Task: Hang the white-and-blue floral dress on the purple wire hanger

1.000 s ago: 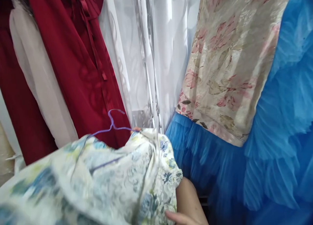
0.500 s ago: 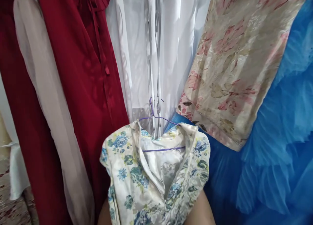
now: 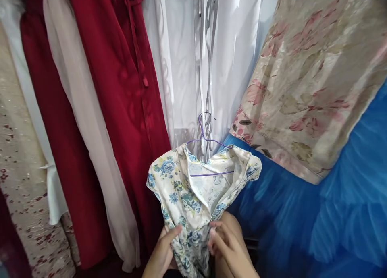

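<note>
A small white garment with blue flowers (image 3: 193,189) hangs on a purple wire hanger (image 3: 208,143) low in the middle of the view. The hanger's hook sits against a white metal grille (image 3: 207,68). My left hand (image 3: 161,252) grips the garment's front from the left, fingers curled on the cloth. My right hand (image 3: 225,245) pinches the same front edge from the right. Both hands meet at the lower part of the garment.
Dark red dresses (image 3: 121,88) and a pale sheer dress (image 3: 81,108) hang at the left. A white curtain (image 3: 181,48) is behind. A pink-flowered cream cloth (image 3: 311,80) lies over blue tulle (image 3: 317,221) at the right. Sequinned beige fabric (image 3: 18,169) fills the far left.
The flowered garment went from a bundle held sideways to hanging upright on its hanger. Both my hands have come up onto its front. The view shifted to the left.
</note>
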A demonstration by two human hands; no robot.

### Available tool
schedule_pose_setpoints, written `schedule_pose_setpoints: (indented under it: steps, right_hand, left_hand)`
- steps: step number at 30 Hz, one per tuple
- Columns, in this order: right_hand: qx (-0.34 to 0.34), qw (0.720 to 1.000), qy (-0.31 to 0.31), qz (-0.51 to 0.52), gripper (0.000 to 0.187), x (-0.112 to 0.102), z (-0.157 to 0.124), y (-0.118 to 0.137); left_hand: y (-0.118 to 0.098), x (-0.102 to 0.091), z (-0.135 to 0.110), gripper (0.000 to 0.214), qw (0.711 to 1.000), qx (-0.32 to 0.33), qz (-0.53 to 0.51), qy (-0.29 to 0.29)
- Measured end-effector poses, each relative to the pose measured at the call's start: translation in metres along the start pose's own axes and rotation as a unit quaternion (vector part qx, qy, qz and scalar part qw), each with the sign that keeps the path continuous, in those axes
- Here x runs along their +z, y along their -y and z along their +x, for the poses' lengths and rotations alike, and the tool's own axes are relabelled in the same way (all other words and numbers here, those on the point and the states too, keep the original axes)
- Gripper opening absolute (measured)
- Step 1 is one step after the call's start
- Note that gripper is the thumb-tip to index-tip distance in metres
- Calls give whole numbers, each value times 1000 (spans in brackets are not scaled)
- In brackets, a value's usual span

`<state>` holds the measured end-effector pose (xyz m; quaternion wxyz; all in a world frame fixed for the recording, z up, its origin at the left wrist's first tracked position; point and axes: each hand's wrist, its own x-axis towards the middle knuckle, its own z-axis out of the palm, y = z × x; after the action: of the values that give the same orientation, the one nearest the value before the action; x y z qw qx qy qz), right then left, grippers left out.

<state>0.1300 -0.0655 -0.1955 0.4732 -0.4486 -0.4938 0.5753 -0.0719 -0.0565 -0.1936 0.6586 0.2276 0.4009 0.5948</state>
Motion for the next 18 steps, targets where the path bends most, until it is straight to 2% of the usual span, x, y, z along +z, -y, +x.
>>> schedule_pose_setpoints:
  steps: [3,5,7,12,15,18]
  right_hand:
    - [-74,995,-32,-62,42,10,27,23]
    - [-90,993,-54,-49,37,16,34,25]
    - [-94,993,-70,-1,33,22,33,15]
    - [-75,991,-63,93,35,32,20,-13]
    - [-75,987,-69,123,33,28,17,-13]
    - [-91,987,-37,128,33,21,16,-6]
  left_hand:
    - [6,16,-5,65,998,32,49,19]
    - [11,25,-9,56,997,42,48,38]
    - [15,29,-11,50,998,27,32,45]
    - [20,21,-11,46,998,-22,29,43]
    - [18,25,-16,45,998,-30,34,45]
    - [15,37,-25,40,997,-57,25,49]
